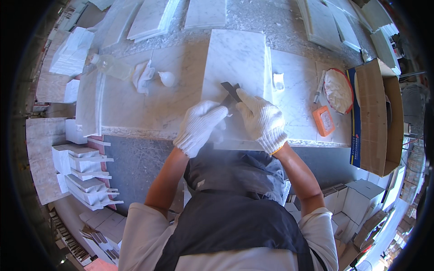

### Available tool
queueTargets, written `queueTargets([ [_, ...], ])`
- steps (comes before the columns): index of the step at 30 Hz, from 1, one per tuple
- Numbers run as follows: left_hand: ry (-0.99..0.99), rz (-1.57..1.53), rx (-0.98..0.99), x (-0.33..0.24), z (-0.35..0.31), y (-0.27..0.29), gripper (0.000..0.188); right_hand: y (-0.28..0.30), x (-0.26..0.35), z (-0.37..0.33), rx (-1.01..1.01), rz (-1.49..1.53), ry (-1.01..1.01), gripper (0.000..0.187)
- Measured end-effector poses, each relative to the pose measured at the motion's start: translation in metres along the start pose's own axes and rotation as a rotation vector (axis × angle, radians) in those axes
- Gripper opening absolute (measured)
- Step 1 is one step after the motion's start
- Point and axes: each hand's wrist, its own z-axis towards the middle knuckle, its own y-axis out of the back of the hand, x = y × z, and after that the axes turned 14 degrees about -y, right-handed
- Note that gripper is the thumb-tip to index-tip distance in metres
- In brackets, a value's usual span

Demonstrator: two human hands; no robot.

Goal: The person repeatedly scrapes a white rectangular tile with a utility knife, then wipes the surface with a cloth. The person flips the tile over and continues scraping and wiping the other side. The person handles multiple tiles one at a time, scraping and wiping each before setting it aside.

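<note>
White knit gloves cover both hands, which are close together over a stack of grey-veined white marble tiles (235, 54). My left hand (200, 126) is closed around a thin dark flat strip (228, 101) that slants up and to the right. Between the thumb and fingers of my right hand (262, 119) is a second dark flat blade-like strip (229, 88), pointing up and left. The two strips cross just above the top tile. Their gripped ends are hidden by the gloves, so I cannot tell what tools they are.
A clear bottle (110, 65), a crumpled white cloth (143, 77) and a white bulb (167, 79) lie left. On the right are a small white container (278, 81), an orange block (323, 121), a red-rimmed bowl of white material (338, 91) and a cardboard box (373, 117).
</note>
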Motion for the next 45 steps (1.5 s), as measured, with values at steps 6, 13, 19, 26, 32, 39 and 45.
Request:
queueTargets([
  [6, -0.001, -0.005, 0.006, -0.001, -0.001, 0.0, 0.025, -0.005, -0.008, 0.002, 0.012, -0.031, 0.168, 0.036],
  [13, -0.371, 0.279, -0.119, 0.023, 0.002, -0.004, 0.019, 0.003, -0.007, -0.001, 0.134, 0.134, -0.002, 0.038],
  [19, -1.092, 1.345, -0.359, 0.051, 0.0, -0.013, 0.026, 0.031, -0.026, -0.002, 0.039, 0.308, -0.077, 0.037],
  [26, -1.115, 1.471, -0.344, 0.049, -0.001, -0.012, 0.029, 0.031, -0.024, -0.014, 0.112, 0.207, -0.001, 0.037],
  [32, -1.034, 1.408, -0.287, 0.052, -0.003, -0.011, 0.034, 0.028, -0.026, -0.015, 0.18, 0.14, -0.003, 0.036],
  [39, -0.978, 0.855, -0.305, 0.059, 0.01, -0.004, 0.028, 0.026, -0.019, -0.017, 0.114, 0.096, -0.128, 0.041],
  [45, -0.962, 0.36, -0.434, 0.043, -0.002, -0.01, 0.032, 0.027, -0.026, -0.018, 0.058, 0.487, -0.439, 0.056],
])
